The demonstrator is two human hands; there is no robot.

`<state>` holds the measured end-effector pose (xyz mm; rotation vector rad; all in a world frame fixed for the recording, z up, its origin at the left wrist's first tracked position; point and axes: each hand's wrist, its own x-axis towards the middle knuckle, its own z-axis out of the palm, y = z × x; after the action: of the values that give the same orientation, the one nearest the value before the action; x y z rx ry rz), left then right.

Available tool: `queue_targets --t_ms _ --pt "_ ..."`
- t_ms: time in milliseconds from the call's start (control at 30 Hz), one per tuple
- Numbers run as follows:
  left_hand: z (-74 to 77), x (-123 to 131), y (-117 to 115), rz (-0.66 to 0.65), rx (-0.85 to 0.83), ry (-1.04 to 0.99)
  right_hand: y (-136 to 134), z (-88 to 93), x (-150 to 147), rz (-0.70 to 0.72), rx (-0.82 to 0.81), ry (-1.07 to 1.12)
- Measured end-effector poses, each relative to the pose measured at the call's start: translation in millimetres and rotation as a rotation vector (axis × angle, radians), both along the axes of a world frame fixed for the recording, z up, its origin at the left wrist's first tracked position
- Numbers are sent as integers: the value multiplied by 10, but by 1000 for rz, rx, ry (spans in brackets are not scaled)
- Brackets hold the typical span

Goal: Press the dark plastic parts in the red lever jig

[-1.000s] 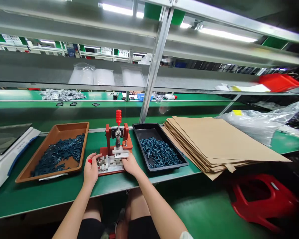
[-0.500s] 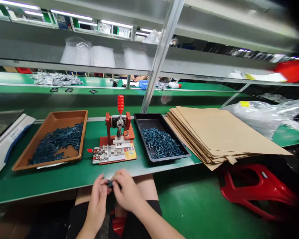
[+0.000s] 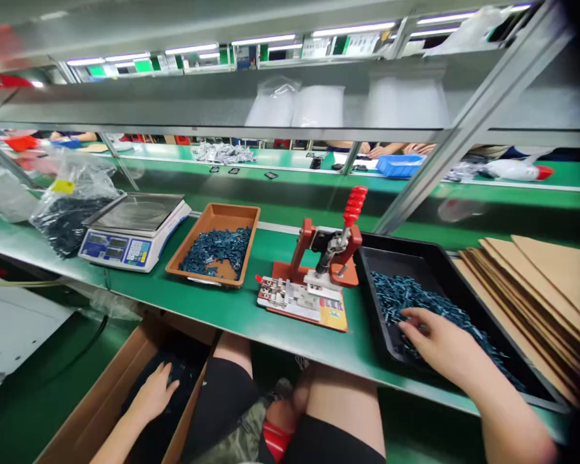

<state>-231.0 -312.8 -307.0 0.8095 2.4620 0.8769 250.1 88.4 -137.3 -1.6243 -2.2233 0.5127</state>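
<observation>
Reaching into a black tray point(image 3: 391, 264) at lower right, the right hand point(image 3: 447, 345) rests its spread fingers point(image 3: 415, 319) on short ribbed dark-blue pieces point(image 3: 415, 299) lying in all directions, visibly gripping none. The left hand point(image 3: 152, 393), its fingers point(image 3: 169, 385) open, lies at lower left inside a cardboard box point(image 3: 111, 386), on dark contents point(image 3: 181, 377).

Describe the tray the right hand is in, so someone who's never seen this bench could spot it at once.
On the green bench, just right of the red press, sits a black tray. Unlike the brown tray left of the press, it holds dark blue screws, and the right hand rests in it.
</observation>
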Motion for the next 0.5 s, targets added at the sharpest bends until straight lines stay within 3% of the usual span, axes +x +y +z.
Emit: queue_targets --t_ms 33,100,233,333,400,500 --pt "31 -49 33 -70 27 71 84 -22 27 45 -79 -77" --pt "281 -47 243 -207 173 206 160 -59 6 120 -193 -202" --pt "1213 -4 1070 -283 462 494 143 -47 -113 168 -270 -299" --pt "1750 -190 1797 -372 443 516 121 12 -155 188 -308 -237" --pt "1878 -368 2228 -434 246 449 111 47 -169 190 -340 -190" --pt "1789 -556 2686 -472 -2 366 103 77 -178 166 -306 -139"
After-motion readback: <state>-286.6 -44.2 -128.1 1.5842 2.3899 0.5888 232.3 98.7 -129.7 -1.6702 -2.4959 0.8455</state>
